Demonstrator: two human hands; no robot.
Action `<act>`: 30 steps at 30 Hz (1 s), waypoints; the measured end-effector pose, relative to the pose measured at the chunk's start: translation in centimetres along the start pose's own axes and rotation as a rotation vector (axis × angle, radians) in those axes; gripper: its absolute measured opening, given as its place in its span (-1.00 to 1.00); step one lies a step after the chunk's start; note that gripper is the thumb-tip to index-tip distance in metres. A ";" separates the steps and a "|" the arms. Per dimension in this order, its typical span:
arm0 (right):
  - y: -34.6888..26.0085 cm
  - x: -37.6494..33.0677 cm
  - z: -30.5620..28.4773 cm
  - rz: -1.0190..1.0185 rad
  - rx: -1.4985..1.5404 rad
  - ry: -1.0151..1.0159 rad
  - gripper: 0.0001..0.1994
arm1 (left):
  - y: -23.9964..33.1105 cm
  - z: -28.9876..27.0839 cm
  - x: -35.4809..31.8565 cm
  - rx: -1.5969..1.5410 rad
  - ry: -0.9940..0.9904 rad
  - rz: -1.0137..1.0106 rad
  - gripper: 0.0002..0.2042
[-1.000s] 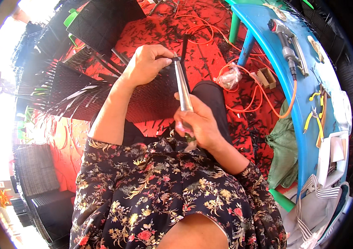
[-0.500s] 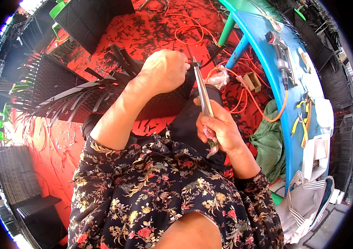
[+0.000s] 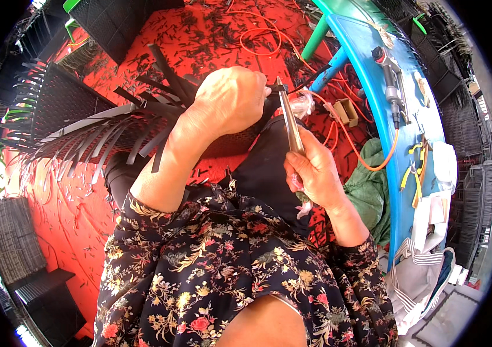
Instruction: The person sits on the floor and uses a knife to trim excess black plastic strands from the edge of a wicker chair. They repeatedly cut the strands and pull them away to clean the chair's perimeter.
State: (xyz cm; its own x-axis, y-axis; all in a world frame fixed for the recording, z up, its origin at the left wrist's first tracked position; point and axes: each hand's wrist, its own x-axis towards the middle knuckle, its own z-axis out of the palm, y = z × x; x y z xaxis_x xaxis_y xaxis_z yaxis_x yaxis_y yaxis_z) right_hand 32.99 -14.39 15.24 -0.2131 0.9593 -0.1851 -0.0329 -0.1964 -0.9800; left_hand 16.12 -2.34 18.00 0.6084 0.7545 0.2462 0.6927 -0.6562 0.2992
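My left hand (image 3: 230, 103) is closed in a fist, pinching a flat black strip (image 3: 312, 80) that runs right past the tool's tip. In my right hand (image 3: 314, 170) is a long tapered metal tool (image 3: 291, 124), its point upward at the strip; pink and clear wrapping shows at its lower end. Its exact kind is hard to make out. Left of and beneath my left forearm lies a black woven panel (image 3: 78, 92), with many loose flat strips (image 3: 98, 136) fanning from its edge. My knuckles hide part of the strip.
A blue table (image 3: 380, 110) curves along the right, carrying an air tool (image 3: 392, 81) on an orange hose (image 3: 393, 151) and yellow-handled cutters (image 3: 414, 179). Below it are a green cloth sack (image 3: 369, 199) and a small carton (image 3: 346, 111). Black scraps litter the red floor (image 3: 199, 34).
My right hand and the tool have shifted slightly right, and my left hand a little right too. The view has tilted slightly. Both hands keep their hold.
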 end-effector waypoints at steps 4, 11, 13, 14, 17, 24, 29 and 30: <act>0.2 0.4 -0.6 0.006 0.030 -0.053 -0.64 | 0.0 -0.3 0.1 -0.029 -0.004 -0.032 -0.84; 1.5 0.6 0.4 0.043 0.407 -0.081 -0.62 | -0.9 -0.3 0.4 -0.075 -0.049 -0.027 -0.81; 2.2 0.7 2.4 -0.002 0.562 -0.044 -0.61 | -0.6 -0.4 0.5 -0.133 -0.061 -0.058 -0.81; 2.7 1.0 3.0 -0.040 0.604 -0.053 -0.61 | -0.6 -0.2 0.3 -0.166 -0.027 -0.046 -0.80; 3.2 1.1 3.2 -0.088 0.625 -0.057 -0.64 | -0.5 0.3 0.0 -0.183 0.021 0.015 -0.74; 4.5 0.6 2.9 -0.120 0.642 -0.029 -0.61 | 0.0 1.3 0.5 -0.253 0.057 -0.028 -0.84; 4.7 0.7 2.8 -0.028 0.686 -0.038 -0.66 | 0.3 0.8 0.8 -0.270 0.214 -0.031 -0.88; 4.7 0.4 3.0 -0.029 0.694 -0.032 -0.67 | 1.0 0.9 0.5 -0.205 0.368 0.078 -0.89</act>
State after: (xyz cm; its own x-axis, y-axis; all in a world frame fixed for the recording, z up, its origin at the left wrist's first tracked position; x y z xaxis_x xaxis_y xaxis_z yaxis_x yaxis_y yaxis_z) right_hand 29.81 -15.51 10.76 -0.2310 0.9618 -0.1466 -0.6535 -0.2651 -0.7090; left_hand 17.41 -2.61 17.58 0.4516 0.6806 0.5770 0.5363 -0.7239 0.4341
